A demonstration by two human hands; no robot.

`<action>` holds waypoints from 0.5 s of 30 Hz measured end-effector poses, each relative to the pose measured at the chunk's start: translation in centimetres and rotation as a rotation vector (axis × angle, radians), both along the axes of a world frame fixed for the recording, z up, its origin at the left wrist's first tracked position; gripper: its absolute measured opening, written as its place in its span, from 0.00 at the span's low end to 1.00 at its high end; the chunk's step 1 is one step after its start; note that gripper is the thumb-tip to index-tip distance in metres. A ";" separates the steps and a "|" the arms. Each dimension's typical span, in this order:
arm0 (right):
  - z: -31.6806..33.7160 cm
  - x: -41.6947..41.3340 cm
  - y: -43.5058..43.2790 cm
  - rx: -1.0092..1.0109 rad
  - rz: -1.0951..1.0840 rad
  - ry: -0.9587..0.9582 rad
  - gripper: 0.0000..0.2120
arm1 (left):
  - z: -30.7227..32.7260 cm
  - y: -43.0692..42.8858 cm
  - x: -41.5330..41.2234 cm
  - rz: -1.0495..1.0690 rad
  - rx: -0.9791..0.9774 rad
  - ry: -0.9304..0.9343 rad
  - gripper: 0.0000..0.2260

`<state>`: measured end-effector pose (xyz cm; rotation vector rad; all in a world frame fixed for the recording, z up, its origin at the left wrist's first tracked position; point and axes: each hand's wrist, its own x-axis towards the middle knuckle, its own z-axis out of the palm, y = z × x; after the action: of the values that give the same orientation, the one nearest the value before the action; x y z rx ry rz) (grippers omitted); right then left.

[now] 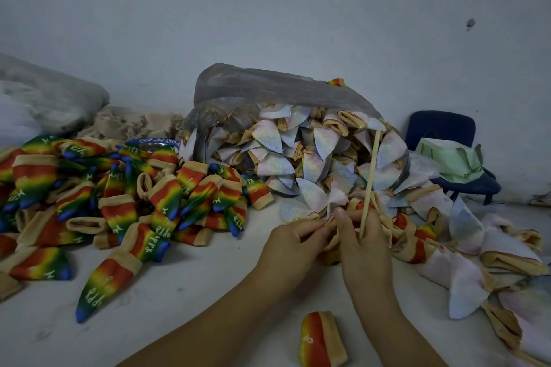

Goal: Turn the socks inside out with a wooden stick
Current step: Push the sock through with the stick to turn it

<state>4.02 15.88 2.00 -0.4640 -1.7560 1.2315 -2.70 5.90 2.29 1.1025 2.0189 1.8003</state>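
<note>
step in hand: turning one sock over the stick, mid-operation.

1. the left hand [293,243] pinches the tan cuff fabric of the worked sock [353,204] between thumb and fingertips. grip is closed on the cloth.
2. the right hand [365,247] has its fingers curled round the lower end of the wooden stick [371,176] and, it appears, some of the same sock. the stick stands nearly upright, tilted slightly right, with its upper end in front of the pale sock pile [268,134].
3. the worked sock sits bunched between both hands, just above the floor surface [208,292]. tan cuff and a patch of orange print show at the stick's base; how far the toe has gone through cannot be told.

stock positions: pale socks spill from the plastic bag [268,83] and run down the right side. the rainbow sock pile [167,197] lies well to the left. one loose rainbow sock [320,340] lies near the forearms.

judgement: the sock is partly turned, with many pale socks left.

next move calls for: hold the stick steady, draw the cuff along it with the left hand until the fabric rolls fully over, then slide the sock off. risk: the cuff slipping from the pinch.
</note>
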 end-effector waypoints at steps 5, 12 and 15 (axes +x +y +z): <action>0.0 -0.1 0.0 0.159 0.015 -0.062 0.06 | 0.1 0.0 -0.2 0.029 0.060 -0.048 0.15; 0.1 -0.2 -0.4 0.133 -0.038 -0.068 0.06 | -0.1 0.5 -0.2 0.028 0.085 -0.269 0.10; 0.1 -0.5 -0.6 0.272 -0.149 -0.079 0.07 | -0.1 1.1 0.3 0.032 0.146 -0.418 0.09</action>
<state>3.48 15.27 2.10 -0.4779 -1.8859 0.8655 -2.36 7.00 2.19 0.6558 1.6905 2.0173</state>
